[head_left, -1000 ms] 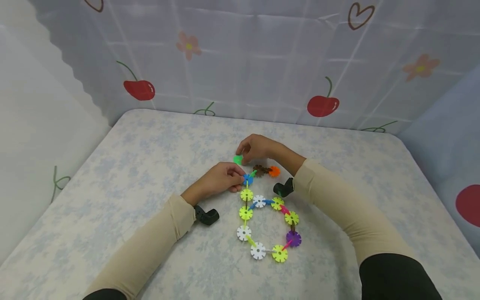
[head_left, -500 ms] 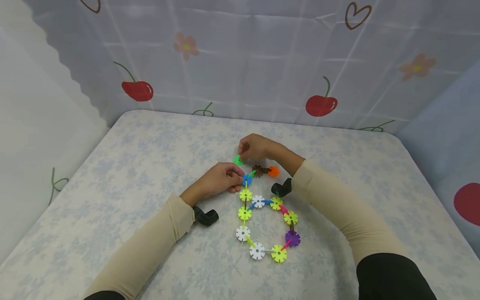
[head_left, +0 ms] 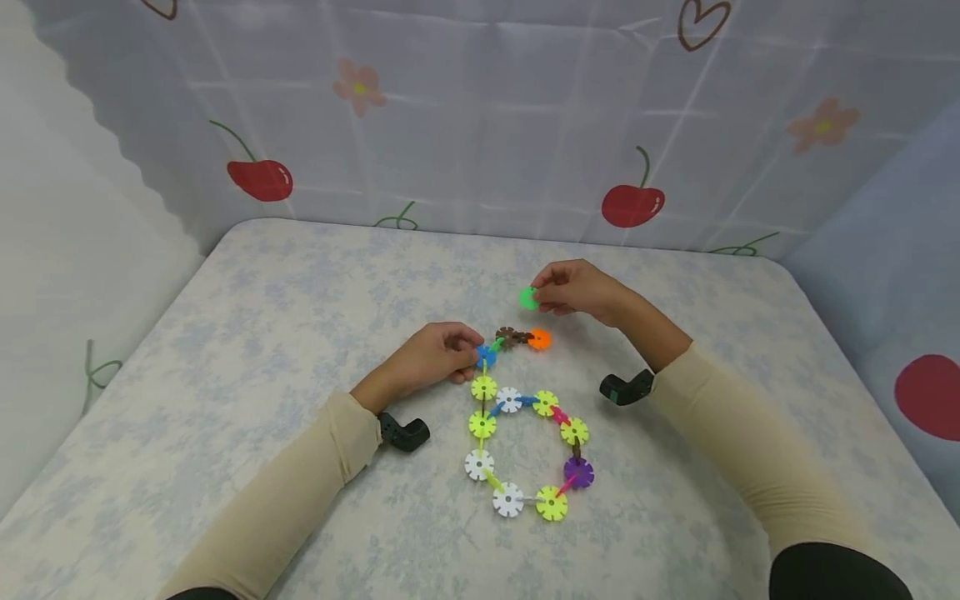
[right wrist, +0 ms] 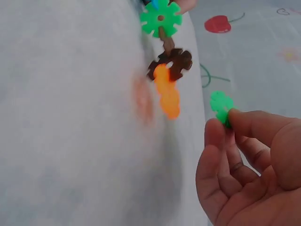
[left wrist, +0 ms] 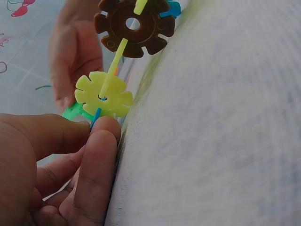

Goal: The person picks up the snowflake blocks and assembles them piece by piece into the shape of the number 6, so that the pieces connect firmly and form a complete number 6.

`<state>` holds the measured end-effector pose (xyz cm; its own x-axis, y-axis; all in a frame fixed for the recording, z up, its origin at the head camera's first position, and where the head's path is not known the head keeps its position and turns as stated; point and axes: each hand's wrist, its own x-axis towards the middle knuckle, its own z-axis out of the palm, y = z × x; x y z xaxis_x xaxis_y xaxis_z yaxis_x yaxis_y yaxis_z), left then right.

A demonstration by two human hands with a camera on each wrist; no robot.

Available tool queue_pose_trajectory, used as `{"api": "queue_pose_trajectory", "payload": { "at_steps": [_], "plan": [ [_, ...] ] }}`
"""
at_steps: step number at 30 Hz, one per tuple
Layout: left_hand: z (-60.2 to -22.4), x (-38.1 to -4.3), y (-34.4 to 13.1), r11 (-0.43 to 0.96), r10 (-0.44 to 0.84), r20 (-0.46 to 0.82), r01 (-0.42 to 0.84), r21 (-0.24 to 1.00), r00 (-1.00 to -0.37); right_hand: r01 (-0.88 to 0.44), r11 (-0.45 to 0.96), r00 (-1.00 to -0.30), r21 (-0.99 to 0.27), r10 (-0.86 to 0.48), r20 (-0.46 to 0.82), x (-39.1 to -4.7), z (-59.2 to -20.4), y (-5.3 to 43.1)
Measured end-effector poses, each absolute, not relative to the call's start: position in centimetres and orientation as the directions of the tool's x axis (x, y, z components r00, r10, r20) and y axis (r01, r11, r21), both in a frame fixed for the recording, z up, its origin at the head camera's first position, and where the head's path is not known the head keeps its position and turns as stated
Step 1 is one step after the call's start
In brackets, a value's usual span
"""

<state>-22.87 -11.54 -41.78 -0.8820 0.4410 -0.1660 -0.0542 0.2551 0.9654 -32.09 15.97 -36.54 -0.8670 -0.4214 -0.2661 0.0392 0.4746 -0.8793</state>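
Observation:
A chain of interlocking snowflake discs lies on the table, its lower part joined in a ring. My left hand pinches the blue snowflake disc near the chain's far end; in the left wrist view a yellow disc slots in just beyond the fingertips. Between thumb and fingers of my right hand is a loose green snowflake disc, held apart from the chain. Right of the blue disc, a green disc, a brown disc and an orange disc end the chain.
Yellow, white and purple discs form the ring nearer the body. Black wrist cameras jut from both sleeves close over the patterned table. A curtain with cherries hangs behind the table's far edge.
My right hand has moved right and slightly farther back with the green disc, away from the blue disc. The left hand keeps its pinch on the blue disc. The head view has shifted slightly.

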Motion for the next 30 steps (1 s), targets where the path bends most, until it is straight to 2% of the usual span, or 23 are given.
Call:
{"api": "queue_pose_trajectory", "payload": {
  "at_steps": [5,11,20,30],
  "plan": [
    [-41.9,-22.9,-11.5,0.255,0.443,-0.155,-0.042,0.966,-0.883,0.032,0.5,-0.869,-0.866,-0.414,-0.271,-30.2,-37.8,19.4],
    [-41.6,-22.8,-11.4,0.263,0.461,-0.126,0.0,0.965,-0.879,-0.08,0.51,-0.864,-0.857,-0.465,-0.195,-27.8,-39.2,21.5],
    [-41.2,-22.9,-11.0,0.324,0.473,-0.133,0.032,0.945,-0.871,-0.26,0.531,-0.867,-0.807,-0.497,-0.048,-26.8,-39.4,20.9],
    [-41.1,-23.0,-11.0,0.361,0.496,-0.126,0.072,0.93,-0.859,-0.419,0.592,-0.856,-0.688,-0.511,0.081,-26.6,-39.4,19.8]
  ]
}}
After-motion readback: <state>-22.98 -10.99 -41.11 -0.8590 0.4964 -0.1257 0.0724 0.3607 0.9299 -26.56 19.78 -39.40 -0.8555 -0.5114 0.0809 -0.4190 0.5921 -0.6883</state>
